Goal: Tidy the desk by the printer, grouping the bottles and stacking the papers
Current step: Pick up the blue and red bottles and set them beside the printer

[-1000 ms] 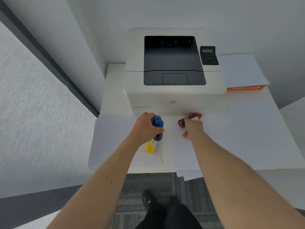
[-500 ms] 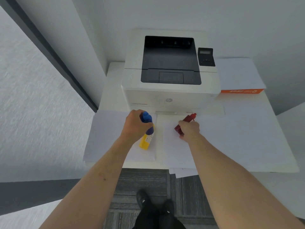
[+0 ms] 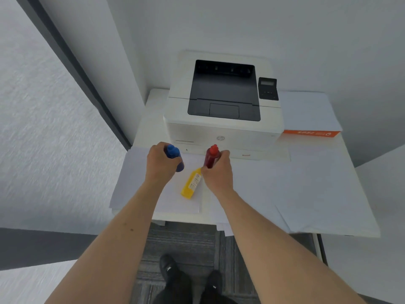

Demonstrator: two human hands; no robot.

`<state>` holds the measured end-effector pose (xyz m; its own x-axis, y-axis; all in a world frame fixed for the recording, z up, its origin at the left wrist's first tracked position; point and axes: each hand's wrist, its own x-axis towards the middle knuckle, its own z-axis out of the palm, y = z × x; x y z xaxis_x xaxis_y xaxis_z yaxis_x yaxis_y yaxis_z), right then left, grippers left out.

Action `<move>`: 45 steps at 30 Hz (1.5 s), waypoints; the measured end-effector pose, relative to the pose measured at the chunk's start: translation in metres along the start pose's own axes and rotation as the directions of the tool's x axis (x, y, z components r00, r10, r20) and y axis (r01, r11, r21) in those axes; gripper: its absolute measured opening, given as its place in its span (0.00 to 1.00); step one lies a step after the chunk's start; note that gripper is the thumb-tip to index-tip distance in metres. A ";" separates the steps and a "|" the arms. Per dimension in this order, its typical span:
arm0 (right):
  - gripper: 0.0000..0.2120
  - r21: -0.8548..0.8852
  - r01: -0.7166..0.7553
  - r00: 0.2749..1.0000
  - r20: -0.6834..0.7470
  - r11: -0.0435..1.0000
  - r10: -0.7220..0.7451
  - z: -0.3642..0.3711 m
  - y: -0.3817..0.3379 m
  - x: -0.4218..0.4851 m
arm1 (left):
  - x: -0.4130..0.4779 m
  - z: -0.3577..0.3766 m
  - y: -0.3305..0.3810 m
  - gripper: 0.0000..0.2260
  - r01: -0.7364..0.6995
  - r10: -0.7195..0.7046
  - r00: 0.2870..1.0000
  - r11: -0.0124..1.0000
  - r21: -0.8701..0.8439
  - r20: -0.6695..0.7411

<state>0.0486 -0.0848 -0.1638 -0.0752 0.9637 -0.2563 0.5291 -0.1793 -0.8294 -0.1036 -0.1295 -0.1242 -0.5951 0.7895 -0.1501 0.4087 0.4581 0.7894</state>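
Observation:
My left hand (image 3: pixel 161 163) is closed around a blue bottle (image 3: pixel 174 153), held upright in front of the printer (image 3: pixel 223 119). My right hand (image 3: pixel 217 172) grips a red bottle (image 3: pixel 212 155), also upright, just to the right of the blue one. Between my two hands a yellow bottle (image 3: pixel 191 183) lies on its side on loose white papers (image 3: pixel 306 183) that are spread unevenly over the desk (image 3: pixel 149 119). Some sheets overhang the front edge.
An orange-edged ream of paper (image 3: pixel 311 133) sits right of the printer against the wall. A grey partition (image 3: pixel 54 128) borders the desk on the left. Below the desk edge are my shoes (image 3: pixel 168 268) on dark carpet.
The red bottle, lying on the desk a second ago, has been picked up and stood upright in my right hand. The blue bottle has stayed in my left hand, and the yellow one now shows fully.

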 end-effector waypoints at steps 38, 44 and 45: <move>0.14 -0.198 -0.184 0.953 -0.275 0.963 0.125 0.241 -0.112 0.089 | 0.261 -0.050 -0.053 0.16 -0.316 0.271 0.932 0.932 0.175 0.242; 0.14 -0.177 -0.222 0.921 -0.361 0.959 0.147 0.257 -0.123 0.120 | 0.297 -0.038 -0.055 0.19 -0.349 0.301 0.905 0.930 0.118 0.300; 0.13 -0.161 -0.219 0.921 -0.361 0.962 0.149 0.258 -0.125 0.126 | 0.303 -0.037 -0.056 0.19 -0.360 0.311 0.897 0.926 0.111 0.313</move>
<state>-0.2452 0.0082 -0.2208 0.3149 0.9318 -0.1807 0.6615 -0.3520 -0.6622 -0.3320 0.0689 -0.1915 -0.1902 0.9789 -0.0752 0.6693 0.1853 0.7195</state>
